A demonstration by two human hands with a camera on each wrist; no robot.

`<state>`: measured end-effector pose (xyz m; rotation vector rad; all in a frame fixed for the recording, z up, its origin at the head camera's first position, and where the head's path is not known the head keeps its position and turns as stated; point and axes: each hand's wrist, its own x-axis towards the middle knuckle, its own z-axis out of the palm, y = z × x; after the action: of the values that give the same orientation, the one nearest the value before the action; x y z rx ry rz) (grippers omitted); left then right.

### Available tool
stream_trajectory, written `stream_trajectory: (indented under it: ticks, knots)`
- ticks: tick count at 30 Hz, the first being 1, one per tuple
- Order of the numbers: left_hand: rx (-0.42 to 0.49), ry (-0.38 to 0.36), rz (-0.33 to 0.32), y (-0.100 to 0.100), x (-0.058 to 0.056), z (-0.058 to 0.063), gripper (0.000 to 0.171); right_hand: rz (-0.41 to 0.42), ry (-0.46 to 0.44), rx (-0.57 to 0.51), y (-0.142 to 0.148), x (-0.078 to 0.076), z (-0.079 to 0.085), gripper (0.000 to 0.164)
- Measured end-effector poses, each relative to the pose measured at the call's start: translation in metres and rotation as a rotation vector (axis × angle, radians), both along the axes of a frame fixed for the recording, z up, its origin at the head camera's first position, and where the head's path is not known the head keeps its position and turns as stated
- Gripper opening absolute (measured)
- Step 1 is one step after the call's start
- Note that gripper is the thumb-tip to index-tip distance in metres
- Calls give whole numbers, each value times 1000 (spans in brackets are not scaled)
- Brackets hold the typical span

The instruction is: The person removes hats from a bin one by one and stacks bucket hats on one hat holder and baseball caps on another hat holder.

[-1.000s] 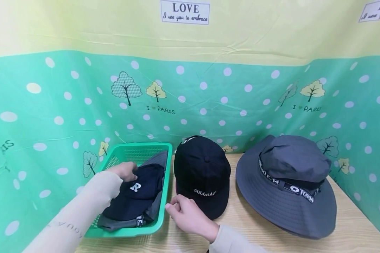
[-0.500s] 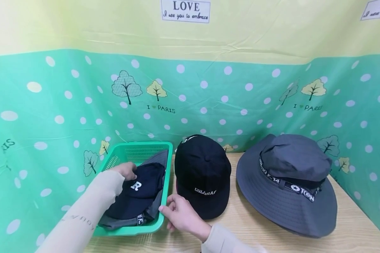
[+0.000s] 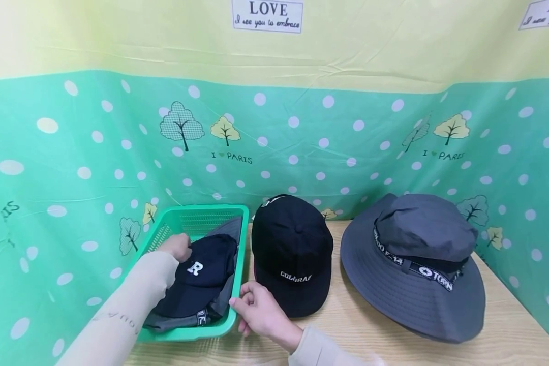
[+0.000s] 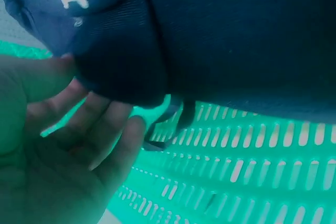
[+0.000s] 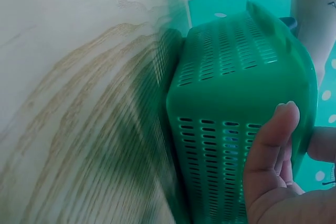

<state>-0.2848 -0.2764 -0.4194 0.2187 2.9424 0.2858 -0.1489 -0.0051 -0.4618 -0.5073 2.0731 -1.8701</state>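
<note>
A green plastic basket (image 3: 187,333) stands at the left of the table. In it lies a navy cap (image 3: 212,259) with a white R, on top of a grey hat (image 3: 221,300) with a lettered band. My left hand (image 3: 177,247) reaches into the basket and pinches the navy cap's left edge; in the left wrist view its thumb and fingers (image 4: 121,135) meet that edge. My right hand (image 3: 263,310) grips the basket's right rim, with fingers against the outer wall below the rim in the right wrist view.
A black cap (image 3: 297,244) with white lettering sits right beside the basket. Farther right is a wide-brimmed grey hat (image 3: 421,264) with a lettered band. A dotted green and yellow curtain (image 3: 297,137) closes off the back and sides of the wooden table (image 3: 347,325).
My right hand has moved left from beside the basket and taken hold of its rim. The basket's near end has swung slightly right. My left hand has shifted slightly left.
</note>
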Motion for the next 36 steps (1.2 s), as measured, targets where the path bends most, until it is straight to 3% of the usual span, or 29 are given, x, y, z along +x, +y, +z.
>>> stream_trajectory:
  ticks: [8,14,21,28,36]
  knots:
    - [59,136,37,-11,3,4,11,-30,-1,-54,-3,3,-1,19]
    - [109,266,3,-15,7,10,10,-40,-11,-93,-6,4,-2,14]
    - [186,443,-66,-12,28,37,8,-35,-40,-131,-7,4,-2,13]
    - [166,535,-129,-10,50,58,8,-30,-39,-122,-7,4,0,12]
    - [184,672,-195,-4,76,75,4,-7,-62,-110,-5,5,5,17]
